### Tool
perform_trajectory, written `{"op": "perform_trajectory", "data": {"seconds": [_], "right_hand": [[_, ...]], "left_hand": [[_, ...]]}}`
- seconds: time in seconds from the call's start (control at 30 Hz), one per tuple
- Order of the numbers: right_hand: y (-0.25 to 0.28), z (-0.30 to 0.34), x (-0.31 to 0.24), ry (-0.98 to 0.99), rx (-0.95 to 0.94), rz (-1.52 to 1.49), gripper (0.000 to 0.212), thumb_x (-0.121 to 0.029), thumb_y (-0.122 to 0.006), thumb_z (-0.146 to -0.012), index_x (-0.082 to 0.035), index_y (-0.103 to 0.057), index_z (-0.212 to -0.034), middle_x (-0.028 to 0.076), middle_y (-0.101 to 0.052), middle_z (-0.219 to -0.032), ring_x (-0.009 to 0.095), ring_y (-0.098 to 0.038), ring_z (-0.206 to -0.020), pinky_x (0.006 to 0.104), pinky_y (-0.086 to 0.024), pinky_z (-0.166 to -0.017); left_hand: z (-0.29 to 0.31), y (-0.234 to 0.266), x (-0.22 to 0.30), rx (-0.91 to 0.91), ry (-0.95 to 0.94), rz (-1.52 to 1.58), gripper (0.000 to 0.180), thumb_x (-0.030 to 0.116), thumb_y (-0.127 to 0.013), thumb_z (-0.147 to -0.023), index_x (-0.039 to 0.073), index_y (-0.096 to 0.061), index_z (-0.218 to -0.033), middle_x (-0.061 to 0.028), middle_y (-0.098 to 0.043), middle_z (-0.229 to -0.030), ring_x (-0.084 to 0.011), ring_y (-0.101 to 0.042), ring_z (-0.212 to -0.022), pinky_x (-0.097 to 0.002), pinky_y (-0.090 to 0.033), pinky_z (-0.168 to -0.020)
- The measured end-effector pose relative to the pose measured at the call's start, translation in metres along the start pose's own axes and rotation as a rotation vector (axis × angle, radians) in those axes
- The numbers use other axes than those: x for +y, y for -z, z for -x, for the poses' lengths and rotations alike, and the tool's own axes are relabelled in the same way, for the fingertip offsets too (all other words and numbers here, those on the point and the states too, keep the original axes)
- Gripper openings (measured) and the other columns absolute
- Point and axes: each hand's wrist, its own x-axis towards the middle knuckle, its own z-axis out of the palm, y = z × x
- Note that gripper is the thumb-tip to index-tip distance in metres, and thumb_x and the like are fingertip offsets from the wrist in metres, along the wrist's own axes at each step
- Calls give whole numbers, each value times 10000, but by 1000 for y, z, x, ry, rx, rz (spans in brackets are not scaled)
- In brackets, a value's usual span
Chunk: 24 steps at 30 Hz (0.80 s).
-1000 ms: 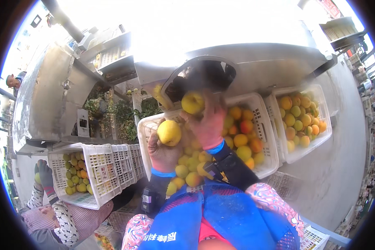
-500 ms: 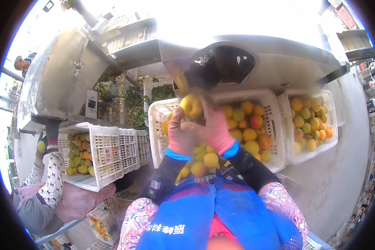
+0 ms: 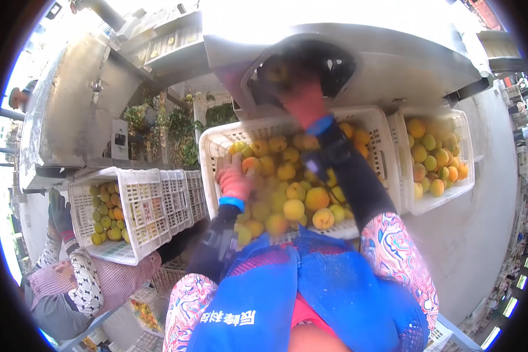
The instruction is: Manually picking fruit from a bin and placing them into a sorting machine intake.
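Note:
A large white crate [image 3: 394,176] stands in front of me, filled with yellow-orange peaches [image 3: 317,198], some blushed red. At the crate's left side my left hand [image 3: 234,180], in a pink glove, has its fingers closed around a peach [image 3: 251,165]. My right hand [image 3: 304,101], gloved too, reaches over the crate's far edge into a dark round opening [image 3: 340,73] in a metal housing. Its fingers are blurred and in shadow. A dim yellowish round shape shows near its fingertips, but whether the hand holds it is unclear.
Another white crate of peaches [image 3: 467,164] stands at the right. More white crates [image 3: 149,202] line up at the left beside a co-worker in a checked garment [image 3: 120,278], near a big metal housing [image 3: 70,111]. Plants [image 3: 176,138] grow behind a frame.
Both hands were together above the crate with a yellow peach at the fingers. The right hand has moved forward into the dark opening; the left has dropped to the peaches at the crate's left.

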Motion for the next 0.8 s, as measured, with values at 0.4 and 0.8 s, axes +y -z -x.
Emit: {"op": "perform_trajectory", "data": {"seconds": [0.4,0.8], "right_hand": [[-76,181,-48,-99,-910,258,401,-342,-700,-832,-101,-704,-1153,189,-711,-1088,392,-661,-1041,477,-497,-953],[-54,137,-57,-276,-1063,199,618,-487,-708,-782,-55,-678,-1222,195,-735,-1005,369,-693,-972,446,-508,-954]], "left_hand": [[-38,-82,-67,34,-143,-641,519,374,-684,-798,117,-601,-1240,-153,-619,-1203,-347,-548,-1168,-516,-417,-1029],[16,40,-12,-302,204,1372,578,427,-736,-874,44,-589,-1281,-97,-673,-1199,-238,-659,-1068,-382,-530,-922]]}}
